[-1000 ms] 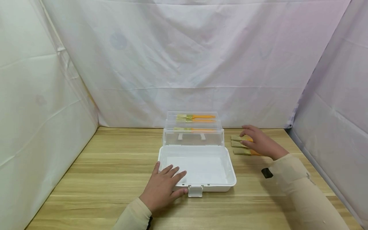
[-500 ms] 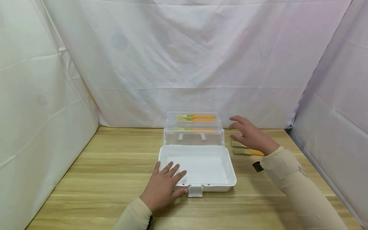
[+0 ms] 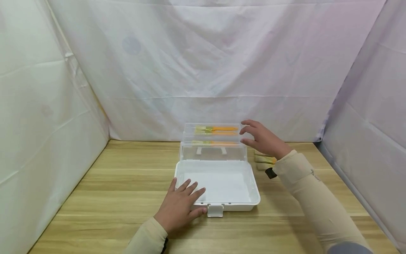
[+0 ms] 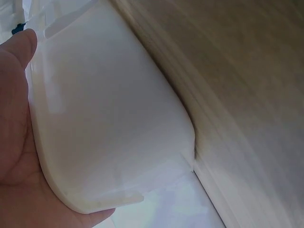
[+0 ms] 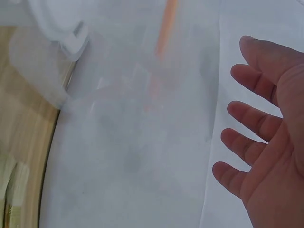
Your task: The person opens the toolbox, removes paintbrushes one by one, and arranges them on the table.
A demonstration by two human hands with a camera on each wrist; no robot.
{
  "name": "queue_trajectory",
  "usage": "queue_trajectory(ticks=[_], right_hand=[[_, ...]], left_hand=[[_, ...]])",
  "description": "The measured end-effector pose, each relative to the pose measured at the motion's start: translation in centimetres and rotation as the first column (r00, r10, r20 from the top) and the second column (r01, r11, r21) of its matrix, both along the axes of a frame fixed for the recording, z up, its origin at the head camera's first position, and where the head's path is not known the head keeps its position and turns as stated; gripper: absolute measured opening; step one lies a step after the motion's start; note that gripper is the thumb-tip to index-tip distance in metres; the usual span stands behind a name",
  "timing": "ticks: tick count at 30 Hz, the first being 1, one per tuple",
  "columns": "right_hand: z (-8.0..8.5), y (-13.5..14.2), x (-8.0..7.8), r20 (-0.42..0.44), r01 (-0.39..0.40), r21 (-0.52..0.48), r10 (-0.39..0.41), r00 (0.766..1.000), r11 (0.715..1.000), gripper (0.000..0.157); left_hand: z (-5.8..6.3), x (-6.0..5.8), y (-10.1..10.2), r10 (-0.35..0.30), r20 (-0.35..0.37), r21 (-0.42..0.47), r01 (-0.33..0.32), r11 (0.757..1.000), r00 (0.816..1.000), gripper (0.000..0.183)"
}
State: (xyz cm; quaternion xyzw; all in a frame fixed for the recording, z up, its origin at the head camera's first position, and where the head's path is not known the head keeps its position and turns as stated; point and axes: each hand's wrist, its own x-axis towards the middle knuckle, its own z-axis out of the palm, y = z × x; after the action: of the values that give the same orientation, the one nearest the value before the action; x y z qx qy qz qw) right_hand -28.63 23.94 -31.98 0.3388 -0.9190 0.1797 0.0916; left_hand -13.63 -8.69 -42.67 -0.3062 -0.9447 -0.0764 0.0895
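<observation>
An opened storage box (image 3: 226, 187) with a white base sits mid-table, its clear stepped trays (image 3: 212, 152) raised at the back. Orange-handled paintbrushes (image 3: 224, 129) lie across those trays. My left hand (image 3: 177, 210) rests with spread fingers over the box's front-left corner, its palm along the white wall (image 4: 109, 109) in the left wrist view. My right hand (image 3: 264, 139) hovers beside the right end of the trays, fingers loosely bent and apart, holding nothing. In the right wrist view, an orange handle (image 5: 166, 28) shows blurred beyond the fingertips.
More paintbrushes (image 3: 264, 159) lie on the wooden table (image 3: 133, 176) right of the box, partly hidden behind my right wrist. A white latch (image 3: 215, 211) hangs at the box's front. White cloth (image 3: 203, 70) encloses the table at the back and both sides.
My right hand has moved left and up, from over the paintbrushes on the table to the right end of the trays. The left hand and the box have stayed put.
</observation>
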Motion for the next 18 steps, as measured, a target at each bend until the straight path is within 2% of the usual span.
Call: queue_trajectory(ticks=[7, 18], right_hand=[[0.6, -1.9, -1.1, -0.005, -0.024, 0.034, 0.025, 1.000, 0.999, 0.024], [0.6, -5.1, -3.4, 0.035, -0.090, 0.120, 0.086, 0.996, 0.989, 0.021]], left_hand=[[-0.2, -0.1, 0.0, -0.004, -0.019, -0.010, 0.004, 1.000, 1.000, 0.062], [-0.2, 0.0, -0.1, -0.004, -0.032, 0.014, 0.004, 1.000, 0.999, 0.062]])
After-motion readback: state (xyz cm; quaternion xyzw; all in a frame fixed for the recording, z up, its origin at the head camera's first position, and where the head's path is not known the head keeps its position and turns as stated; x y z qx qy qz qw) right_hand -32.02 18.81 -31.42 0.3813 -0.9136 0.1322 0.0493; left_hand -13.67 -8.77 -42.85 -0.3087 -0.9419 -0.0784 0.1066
